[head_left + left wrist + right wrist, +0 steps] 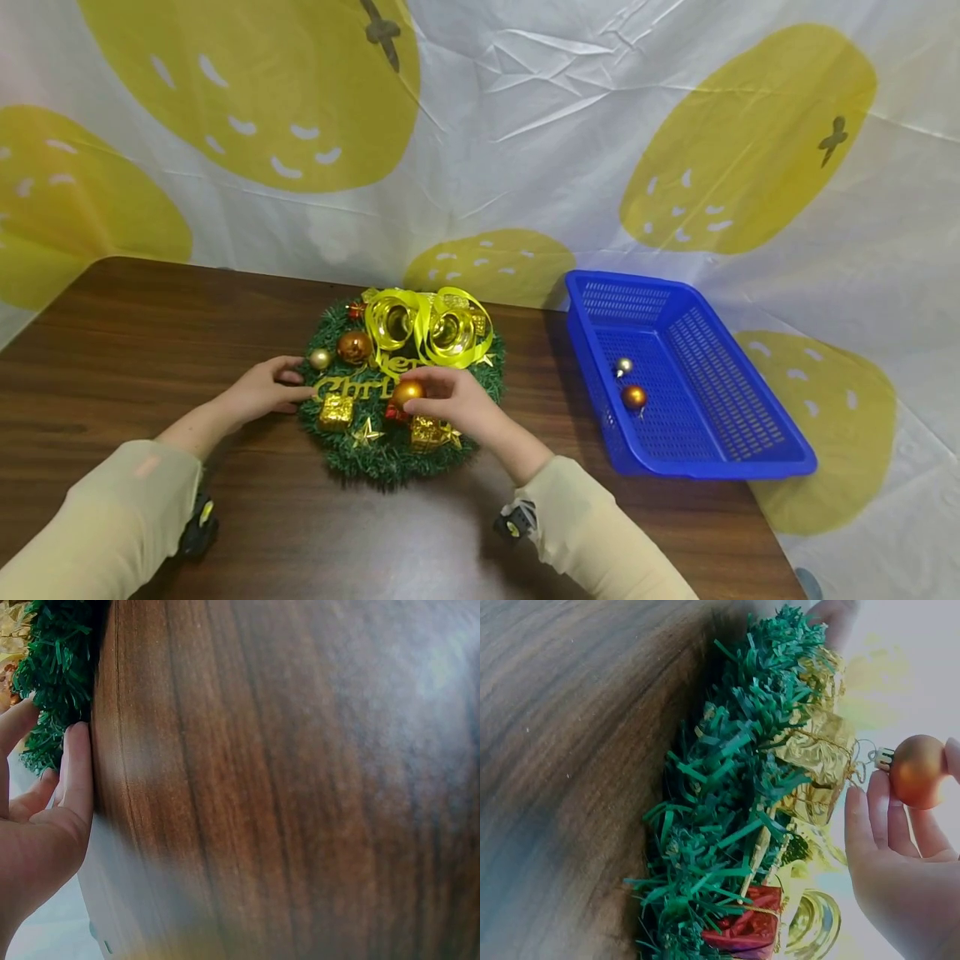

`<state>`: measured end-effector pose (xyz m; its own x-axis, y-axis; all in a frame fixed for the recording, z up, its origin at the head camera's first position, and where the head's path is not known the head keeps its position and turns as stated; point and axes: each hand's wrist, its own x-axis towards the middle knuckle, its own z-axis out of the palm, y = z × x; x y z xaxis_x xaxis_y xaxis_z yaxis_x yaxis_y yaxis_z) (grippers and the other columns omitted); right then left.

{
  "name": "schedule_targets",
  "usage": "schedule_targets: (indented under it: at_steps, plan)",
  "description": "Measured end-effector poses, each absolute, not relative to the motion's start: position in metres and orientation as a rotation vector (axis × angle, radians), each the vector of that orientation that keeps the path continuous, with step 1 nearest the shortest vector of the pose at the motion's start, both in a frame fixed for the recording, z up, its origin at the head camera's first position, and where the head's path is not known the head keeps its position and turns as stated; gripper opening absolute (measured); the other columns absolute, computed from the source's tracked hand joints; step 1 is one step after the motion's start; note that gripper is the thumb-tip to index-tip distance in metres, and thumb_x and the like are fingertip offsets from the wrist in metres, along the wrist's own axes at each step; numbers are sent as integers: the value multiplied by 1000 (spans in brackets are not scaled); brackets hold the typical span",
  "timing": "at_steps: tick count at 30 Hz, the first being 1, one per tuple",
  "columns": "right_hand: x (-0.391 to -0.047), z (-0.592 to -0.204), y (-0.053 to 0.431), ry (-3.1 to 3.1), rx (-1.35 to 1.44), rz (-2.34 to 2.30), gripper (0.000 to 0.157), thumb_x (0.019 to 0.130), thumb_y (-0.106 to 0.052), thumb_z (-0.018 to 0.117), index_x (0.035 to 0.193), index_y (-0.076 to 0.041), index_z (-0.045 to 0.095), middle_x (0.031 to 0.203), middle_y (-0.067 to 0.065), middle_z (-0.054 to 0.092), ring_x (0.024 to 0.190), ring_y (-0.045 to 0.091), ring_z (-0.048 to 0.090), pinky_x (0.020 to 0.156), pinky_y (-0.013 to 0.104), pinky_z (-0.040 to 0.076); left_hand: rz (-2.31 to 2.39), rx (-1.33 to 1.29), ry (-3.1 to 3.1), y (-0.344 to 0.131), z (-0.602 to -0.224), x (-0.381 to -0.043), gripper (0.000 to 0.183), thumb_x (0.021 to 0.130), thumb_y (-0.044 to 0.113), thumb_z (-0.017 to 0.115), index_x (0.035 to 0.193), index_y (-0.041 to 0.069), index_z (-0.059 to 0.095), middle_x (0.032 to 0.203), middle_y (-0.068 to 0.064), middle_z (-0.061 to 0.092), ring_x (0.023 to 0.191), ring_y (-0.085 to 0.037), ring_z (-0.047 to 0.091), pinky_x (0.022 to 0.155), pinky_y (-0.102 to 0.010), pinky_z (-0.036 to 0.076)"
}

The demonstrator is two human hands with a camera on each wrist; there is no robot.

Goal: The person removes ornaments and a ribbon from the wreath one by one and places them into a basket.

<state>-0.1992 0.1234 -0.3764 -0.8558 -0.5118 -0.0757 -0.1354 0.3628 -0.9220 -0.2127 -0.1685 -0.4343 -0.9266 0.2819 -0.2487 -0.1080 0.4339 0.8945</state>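
A green tinsel Christmas wreath (386,467) lies on the table, covered with gold decorations. My left hand (262,389) holds its left edge; in the left wrist view, fingers (77,769) lie on either side of the green tinsel. Over the wreath's lower right, my right hand (457,404) pinches an orange bauble (408,393) between thumb and fingers. The right wrist view shows that bauble's metal cap and thin wire hook (861,759) pointing toward a gold gift box (821,746). Gold bells (452,332) with yellow ribbon sit at the wreath's top.
To the right stands a blue plastic basket (678,471) containing a small gold bauble (624,366) and another orange bauble (633,397). The brown wooden table (150,333) meets a white curtain (517,167) with yellow fruit prints at the back.
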Motion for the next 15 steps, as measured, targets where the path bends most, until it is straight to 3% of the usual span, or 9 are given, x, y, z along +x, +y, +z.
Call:
schedule_targets:
  at_steps: [15]
  plan:
    - [-203,-366,133,2271,-581,-1503,40,86,-10,65,125,1,58,115,19,64,96,11,62,85,24,53,1496,155,2340,-170,-436,-214,77,93,22,59,144,-14,14,131,-38,36,109,-37,56,85,-38,56]
